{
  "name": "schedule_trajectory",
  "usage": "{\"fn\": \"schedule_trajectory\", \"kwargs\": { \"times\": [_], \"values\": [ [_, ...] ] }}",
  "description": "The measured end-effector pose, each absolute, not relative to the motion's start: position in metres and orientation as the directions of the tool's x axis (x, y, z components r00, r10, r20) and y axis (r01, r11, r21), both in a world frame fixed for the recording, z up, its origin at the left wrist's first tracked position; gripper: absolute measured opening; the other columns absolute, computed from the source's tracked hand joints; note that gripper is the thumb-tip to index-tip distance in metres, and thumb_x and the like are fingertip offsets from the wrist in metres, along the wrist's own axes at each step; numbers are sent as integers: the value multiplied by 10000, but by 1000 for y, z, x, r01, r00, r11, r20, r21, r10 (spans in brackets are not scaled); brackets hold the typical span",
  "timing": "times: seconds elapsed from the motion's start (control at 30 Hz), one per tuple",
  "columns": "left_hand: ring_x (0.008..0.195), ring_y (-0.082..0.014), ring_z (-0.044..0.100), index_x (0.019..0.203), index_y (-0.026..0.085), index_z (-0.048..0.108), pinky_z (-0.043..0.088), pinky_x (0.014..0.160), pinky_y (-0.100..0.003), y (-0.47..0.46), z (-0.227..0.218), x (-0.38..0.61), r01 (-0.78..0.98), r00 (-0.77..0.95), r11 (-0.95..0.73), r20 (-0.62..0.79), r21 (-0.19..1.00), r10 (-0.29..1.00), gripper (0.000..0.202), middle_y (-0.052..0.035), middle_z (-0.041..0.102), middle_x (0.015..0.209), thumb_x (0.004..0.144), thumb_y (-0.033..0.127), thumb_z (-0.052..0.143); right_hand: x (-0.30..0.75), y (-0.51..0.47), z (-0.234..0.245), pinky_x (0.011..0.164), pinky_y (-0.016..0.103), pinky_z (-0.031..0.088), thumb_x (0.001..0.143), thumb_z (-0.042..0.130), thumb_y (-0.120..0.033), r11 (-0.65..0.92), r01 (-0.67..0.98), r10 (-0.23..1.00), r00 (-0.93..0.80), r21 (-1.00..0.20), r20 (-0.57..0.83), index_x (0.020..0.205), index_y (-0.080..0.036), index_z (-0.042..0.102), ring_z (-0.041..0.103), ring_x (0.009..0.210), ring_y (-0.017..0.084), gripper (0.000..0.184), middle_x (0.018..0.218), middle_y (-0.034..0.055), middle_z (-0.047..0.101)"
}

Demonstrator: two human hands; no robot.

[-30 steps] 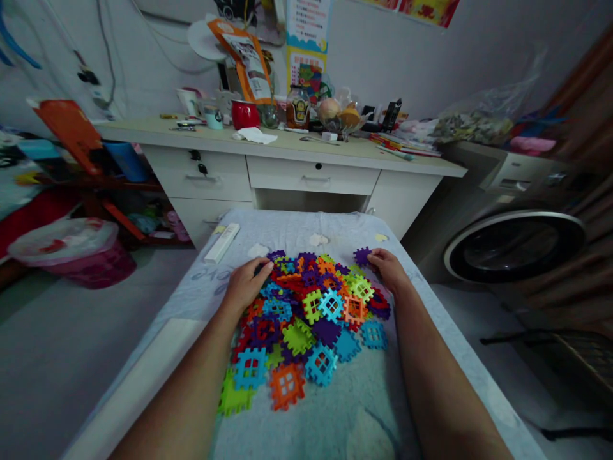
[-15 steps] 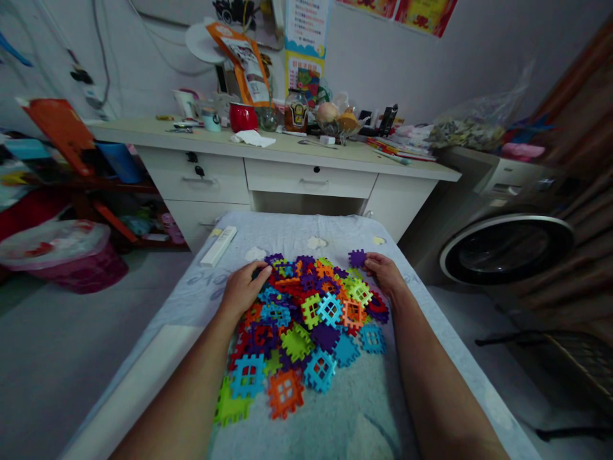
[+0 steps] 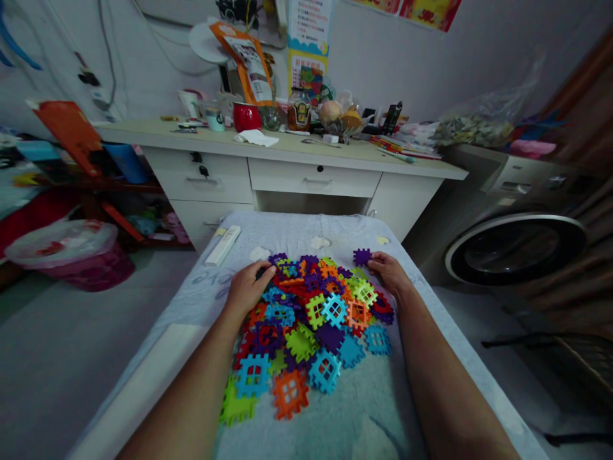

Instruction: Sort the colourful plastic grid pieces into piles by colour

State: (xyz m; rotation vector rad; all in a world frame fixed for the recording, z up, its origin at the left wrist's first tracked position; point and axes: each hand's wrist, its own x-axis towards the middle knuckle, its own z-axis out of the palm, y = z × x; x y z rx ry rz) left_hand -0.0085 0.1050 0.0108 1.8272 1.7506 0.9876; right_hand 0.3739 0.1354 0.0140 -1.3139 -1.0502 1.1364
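A heap of plastic interlocking square tiles in purple, orange, blue, green and red lies on a table covered with pale blue cloth. My left hand rests at the heap's far left edge, its fingers curved loosely against the tiles and its thumb pointing inward, holding nothing. On the far right edge lies my right hand, fingers stretched out. Its fingertips touch a single purple tile just outside the heap. Both forearms run along the heap's sides.
A white stick-shaped object lies at the table's far left. Beyond stands a cluttered white desk with drawers. A washing machine is at the right and a pink bin on the floor at the left.
Both hands stay at the sides of the heap. Only the view shifts a little.
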Motion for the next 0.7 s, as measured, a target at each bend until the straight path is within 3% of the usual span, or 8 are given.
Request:
{"fn": "schedule_trajectory", "kwargs": {
  "times": [0.17,0.43,0.7],
  "values": [
    [1016,-242,656,1020,238,686,481,933,-357,105,11,-8,674,-48,-115,198,730,979,440,-39,730,1065,839,569,460,355,165,22,454,208,429,538,764,-259,-97,-21,982,164,-995,-99,793,-202,561,547,512,106,332,603,-33,604],
    [1038,-248,650,1040,239,684,483,936,-363,106,7,-10,665,-55,-113,199,739,978,447,-41,722,1090,843,575,466,301,228,41,462,221,480,612,718,-112,-204,160,971,161,-966,-178,735,-195,520,567,473,114,248,529,-31,594],
    [1056,-249,649,1039,243,689,481,954,-371,107,7,-11,657,-60,-120,211,744,976,427,-39,724,1096,836,561,489,271,251,32,521,236,481,609,699,-79,-181,229,967,218,-956,-131,733,-188,538,576,542,119,231,578,-31,580]
  ]
}}
